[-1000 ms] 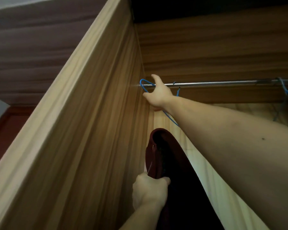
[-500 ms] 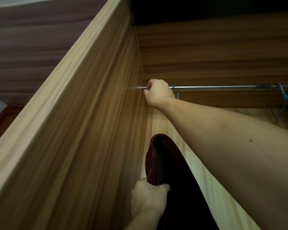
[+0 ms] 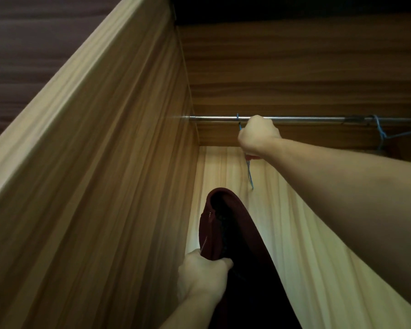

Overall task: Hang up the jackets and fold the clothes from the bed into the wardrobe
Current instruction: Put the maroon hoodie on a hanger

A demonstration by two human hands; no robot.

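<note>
We are at the hanger-fetching step. Our right hand (image 3: 256, 135) grips a blue wire hanger (image 3: 249, 170) hooked on the wardrobe rail (image 3: 306, 118) near its left end; our left hand (image 3: 201, 274) clutches the maroon jacket (image 3: 226, 231) below, by the left wall. Next: unhook it and thread the shoulders.

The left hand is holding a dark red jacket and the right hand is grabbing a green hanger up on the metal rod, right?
Nearly. The hanger is blue, not green, as the head view shows. The rest holds: the left hand holds the dark red jacket, and the right hand grips the hanger at the metal rod.
</note>
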